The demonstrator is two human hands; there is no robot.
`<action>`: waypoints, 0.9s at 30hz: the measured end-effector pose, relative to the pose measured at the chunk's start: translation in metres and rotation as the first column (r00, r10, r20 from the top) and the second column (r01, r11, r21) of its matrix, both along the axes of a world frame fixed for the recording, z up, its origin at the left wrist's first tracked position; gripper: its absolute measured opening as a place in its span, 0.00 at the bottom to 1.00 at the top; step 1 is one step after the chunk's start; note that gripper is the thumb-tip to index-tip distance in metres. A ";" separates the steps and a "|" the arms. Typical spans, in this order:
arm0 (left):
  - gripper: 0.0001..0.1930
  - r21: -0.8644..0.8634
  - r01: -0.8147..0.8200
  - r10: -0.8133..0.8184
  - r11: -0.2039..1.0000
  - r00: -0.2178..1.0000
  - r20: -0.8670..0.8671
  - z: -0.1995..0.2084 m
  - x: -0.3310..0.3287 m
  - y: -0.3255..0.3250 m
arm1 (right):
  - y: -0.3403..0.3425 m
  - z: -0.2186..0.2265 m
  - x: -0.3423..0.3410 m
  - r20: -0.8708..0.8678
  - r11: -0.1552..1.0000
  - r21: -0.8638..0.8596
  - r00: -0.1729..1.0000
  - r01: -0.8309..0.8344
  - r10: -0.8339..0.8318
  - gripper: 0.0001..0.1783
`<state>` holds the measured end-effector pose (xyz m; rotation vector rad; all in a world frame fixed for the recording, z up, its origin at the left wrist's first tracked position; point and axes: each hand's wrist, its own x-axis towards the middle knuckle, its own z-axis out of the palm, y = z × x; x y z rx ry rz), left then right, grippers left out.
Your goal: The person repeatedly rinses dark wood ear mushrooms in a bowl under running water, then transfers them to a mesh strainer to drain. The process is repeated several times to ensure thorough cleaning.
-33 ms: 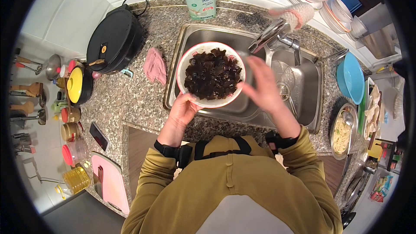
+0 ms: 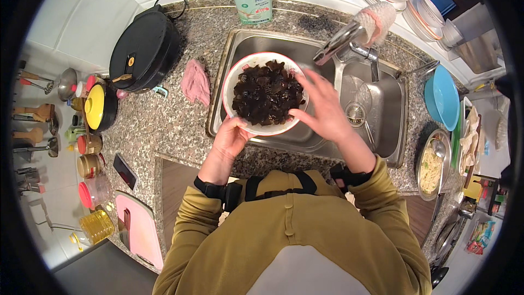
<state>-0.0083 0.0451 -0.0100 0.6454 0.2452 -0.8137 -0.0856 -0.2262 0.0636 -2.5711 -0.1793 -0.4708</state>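
My left hand [image 2: 231, 137] grasps the near left rim of the white bowl [image 2: 279, 129], thumb over the edge. The bowl is above the left basin of the sink [image 2: 273, 42], its red rim facing up, and dark, wet-looking pieces [image 2: 266, 95] heap up inside it. My right hand [image 2: 328, 108] is at the bowl's right side, fingers spread and thumb apart, reaching over the rim to the edge of the heap. It is clenched on nothing; whether its fingertips touch the pieces or the rim I cannot tell.

Far right of the bowl, the faucet [image 2: 339, 43] angles over the sink, with a knitted cover [image 2: 377, 21] at its far end. On the counter [image 2: 172, 125], a green bottle [image 2: 252, 0] stands beyond the sink. A pink cloth [image 2: 195, 83] lies to the left, near a black pot [image 2: 144, 46]. To the right sits a blue tub [image 2: 441, 98], with pale shreds [image 2: 430, 175] in a metal dish nearer me.
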 end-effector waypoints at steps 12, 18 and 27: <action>0.29 0.021 -0.023 0.022 1.000 0.999 0.042 0.013 -0.013 0.020 | 0.001 0.045 -0.035 0.236 0.818 0.571 0.942 0.064 -0.239 0.19; 0.30 0.085 -0.011 0.011 0.996 1.000 0.000 0.017 -0.015 0.032 | 0.018 0.075 -0.045 0.482 0.923 0.385 0.857 -0.017 -0.185 0.22; 0.32 0.091 -0.040 0.038 0.995 0.999 0.017 0.025 -0.019 0.029 | 0.058 0.036 0.030 -0.230 0.944 -0.229 0.955 -0.239 0.186 0.55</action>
